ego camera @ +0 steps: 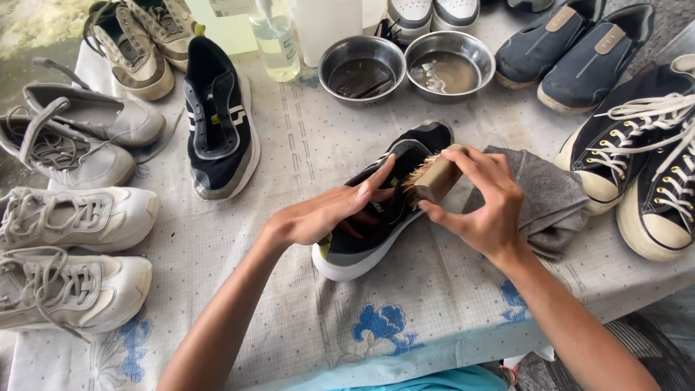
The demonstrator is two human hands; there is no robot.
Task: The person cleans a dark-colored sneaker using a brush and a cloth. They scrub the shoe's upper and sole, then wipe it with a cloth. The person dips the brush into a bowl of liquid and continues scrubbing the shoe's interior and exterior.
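A black sneaker with a white sole (413, 156) lies at the middle of the cloth-covered table (289, 304). My left hand (329, 213) grips its side and opening, holding it in place. My right hand (489, 206) holds a wooden brush (434, 177), its bristles pressed against the sneaker's upper. A folded grey cloth (554, 199) lies just right of the sneaker, under my right wrist.
The matching black sneaker (217, 119) lies to the left, with several pale sneakers (79, 217) along the left edge. Two steel bowls (362, 69) (449, 65) and a spray bottle (275, 40) stand at the back. Navy slip-ons (579, 51) and black high-tops (644, 152) are on the right.
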